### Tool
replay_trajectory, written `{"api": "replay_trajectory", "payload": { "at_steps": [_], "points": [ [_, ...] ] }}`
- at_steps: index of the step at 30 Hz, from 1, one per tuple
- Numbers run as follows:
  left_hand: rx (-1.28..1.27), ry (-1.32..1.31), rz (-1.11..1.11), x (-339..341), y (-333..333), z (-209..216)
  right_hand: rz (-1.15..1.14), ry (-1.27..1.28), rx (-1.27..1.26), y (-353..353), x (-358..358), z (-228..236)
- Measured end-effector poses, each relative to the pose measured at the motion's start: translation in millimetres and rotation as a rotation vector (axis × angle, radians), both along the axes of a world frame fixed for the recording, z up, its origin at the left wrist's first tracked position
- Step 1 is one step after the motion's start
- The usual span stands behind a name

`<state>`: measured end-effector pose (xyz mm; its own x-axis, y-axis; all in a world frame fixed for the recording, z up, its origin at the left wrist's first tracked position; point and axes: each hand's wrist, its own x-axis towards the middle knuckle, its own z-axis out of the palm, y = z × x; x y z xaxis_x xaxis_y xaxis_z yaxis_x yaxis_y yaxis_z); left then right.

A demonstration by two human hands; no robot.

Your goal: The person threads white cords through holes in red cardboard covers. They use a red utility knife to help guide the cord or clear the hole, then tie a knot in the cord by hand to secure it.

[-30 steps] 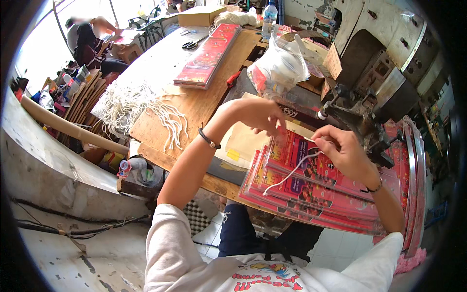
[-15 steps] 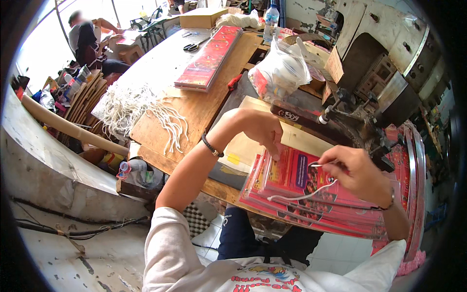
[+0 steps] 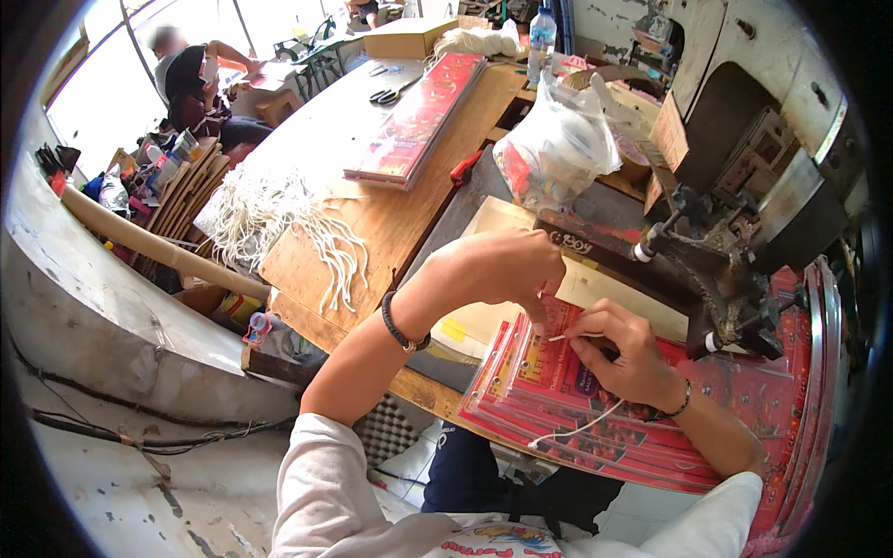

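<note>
Fanned in overlapping layers at the table's front edge are several red printed sheets [image 3: 595, 423] with clear, shiny covers and metal eyelets along their left side. My left hand [image 3: 507, 270] reaches over from the left, its fingers bent and closed at the top edge of the uppermost sheet; part of that grip is hidden. Between the thumb and fingers of my right hand [image 3: 628, 349] a thin white cord [image 3: 581, 432] is pinched. Its short tip points toward my left hand, and the long tail hangs across the sheets below.
Loose white cords [image 3: 279, 223] lie heaped at the table's left. Beyond are a stack of red sheets [image 3: 419, 121], black scissors [image 3: 391, 93] and a water bottle [image 3: 541, 42]. A stuffed plastic bag [image 3: 558, 139] and a dark metal clamp-like machine [image 3: 707, 251] stand right. People sit far left.
My right hand has moved left with the cord, bringing its tip close to my left hand's fingertips. My left hand stays at the sheet's top edge. The view has shifted slightly.
</note>
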<state>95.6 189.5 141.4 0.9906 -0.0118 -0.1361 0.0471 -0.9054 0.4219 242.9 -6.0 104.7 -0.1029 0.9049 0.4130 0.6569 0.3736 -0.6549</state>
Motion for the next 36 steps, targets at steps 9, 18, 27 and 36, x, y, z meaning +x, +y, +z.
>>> {"api": "replay_trajectory", "payload": {
  "at_steps": [9, 18, 27, 36],
  "points": [
    [-0.255, -0.058, -0.026, 1, 11, 10, -0.020, -0.040, 0.081, -3, 0, 10],
    [-0.679, -0.074, -0.145, 8, 27, -5, -0.164, 0.205, 0.070, -3, -4, 31],
    [-0.615, -0.254, -0.337, 33, 27, -43, -0.016, 0.093, 0.123, -4, -6, 13],
    [-0.869, -0.132, -0.418, 38, 23, -63, -0.020, 0.121, 0.083, -2, -4, 10]
  ]
}}
